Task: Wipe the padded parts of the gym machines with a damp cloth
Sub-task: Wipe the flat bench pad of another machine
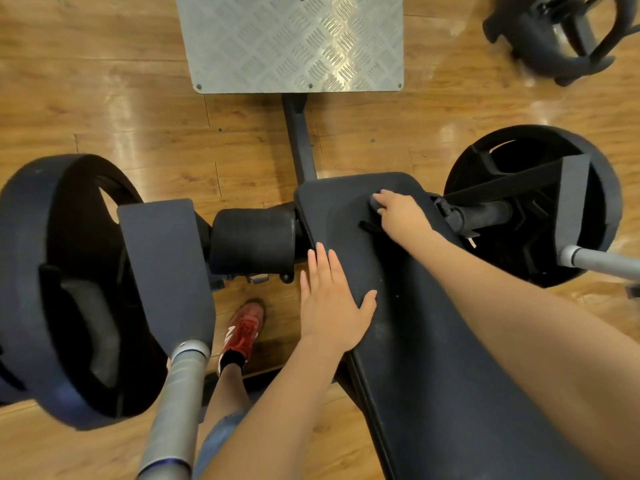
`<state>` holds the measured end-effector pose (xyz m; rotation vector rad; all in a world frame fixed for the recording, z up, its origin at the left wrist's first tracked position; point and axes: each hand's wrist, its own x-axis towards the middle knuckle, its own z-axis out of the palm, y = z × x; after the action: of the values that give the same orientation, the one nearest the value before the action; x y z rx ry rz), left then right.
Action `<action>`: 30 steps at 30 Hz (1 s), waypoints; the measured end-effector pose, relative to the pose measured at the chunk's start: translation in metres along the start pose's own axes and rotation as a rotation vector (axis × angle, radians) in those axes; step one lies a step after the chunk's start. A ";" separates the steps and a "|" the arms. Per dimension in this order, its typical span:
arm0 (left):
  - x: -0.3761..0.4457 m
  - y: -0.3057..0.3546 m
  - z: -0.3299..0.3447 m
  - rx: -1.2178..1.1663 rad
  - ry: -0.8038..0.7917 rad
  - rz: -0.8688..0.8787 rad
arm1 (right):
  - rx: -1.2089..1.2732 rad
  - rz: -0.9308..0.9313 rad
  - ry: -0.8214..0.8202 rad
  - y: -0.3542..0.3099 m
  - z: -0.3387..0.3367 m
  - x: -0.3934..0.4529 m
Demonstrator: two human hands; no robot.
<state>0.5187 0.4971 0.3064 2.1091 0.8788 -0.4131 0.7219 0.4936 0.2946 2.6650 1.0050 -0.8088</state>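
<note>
On top of the long dark navy padded bench [433, 341], near its far end, the right hand [401, 213] is curled round a small dark grey cloth [375, 202], pressing it onto the pad w/ fingers closed over it; only a bit of cloth shows past the fingertips. Left hand [332, 306] lies flat & released on the pad's left edge, fingers spread, gripping nothing, prob. bracing the body.

Just left of the bench end sits a black foam roller pad [254, 237]; beyond it a flat dark grey arm pad [166, 268] on a silver tube [173, 403]. Black weight plates sit either side: left plate [38, 282], right plate [533, 202]. Silver checker-plate footplate [291, 43] lies ahead on the glossy wood-look floor [121, 109].

Risks, as I judge them: cloth is dark on a dark pad, so missed strips would be hard to spot. Leaning fwd on the flat left hand at the pad's edge, esp. if the vinyl is wet, could let it slip off. Wiping hand is close to the bar end & strap by the right plate, so a long stroke might knock knuckles there.

Writing: none readable on the machine. Red trainer [244, 330] below shows a white "N" on its side; nothing else legible.
</note>
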 end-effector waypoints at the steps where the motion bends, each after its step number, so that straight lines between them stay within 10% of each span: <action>1: 0.001 0.000 0.000 0.016 0.008 0.006 | -0.013 -0.078 0.002 -0.012 0.003 -0.005; 7: 0.008 -0.001 -0.001 -0.008 0.043 -0.009 | -0.050 -0.553 -0.048 -0.049 0.016 -0.032; 16: 0.037 -0.003 -0.005 -0.016 0.080 -0.083 | -0.028 0.158 -0.026 0.035 -0.013 0.050; 25: 0.038 -0.002 -0.006 -0.066 0.091 -0.074 | -0.002 -0.426 0.004 -0.077 0.021 0.017; 30: 0.038 -0.002 -0.007 -0.042 0.078 -0.080 | 0.143 -0.240 0.074 -0.010 0.008 0.039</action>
<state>0.5436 0.5204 0.2889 2.0682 1.0111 -0.3523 0.7362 0.5195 0.2666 2.7453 1.3542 -0.8621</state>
